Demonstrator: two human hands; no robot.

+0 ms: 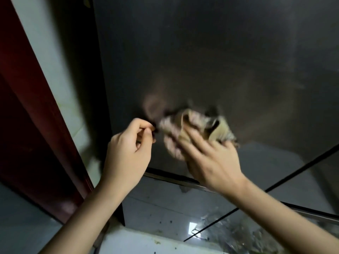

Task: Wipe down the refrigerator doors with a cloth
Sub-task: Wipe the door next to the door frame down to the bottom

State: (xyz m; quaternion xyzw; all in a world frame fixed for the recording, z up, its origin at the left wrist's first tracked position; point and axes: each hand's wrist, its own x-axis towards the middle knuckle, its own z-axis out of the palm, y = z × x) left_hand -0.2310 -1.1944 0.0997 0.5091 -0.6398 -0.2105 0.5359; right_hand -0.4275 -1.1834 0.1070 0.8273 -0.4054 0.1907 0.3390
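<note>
Beige cloth (200, 125) under right hand (213, 162) on refrigerator door (201, 52); left hand (126, 154) pinches edge.

Cloth (198, 125) smeared by motion blur, pattern unreadable; right hand (211, 158) fingertips blur into it. Dark smudge at left hand (126, 153) fingertips, too blurred to tell whether pinched. Refrigerator door (201, 52) cut off top and right.

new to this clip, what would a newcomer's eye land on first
The crumpled beige cloth, motion-blurred, sits mid-frame against the dark refrigerator door, with the right hand laid over it. Beside it, the left hand seems to pinch its edge. A red-brown door frame runs down the picture's left side.
</note>
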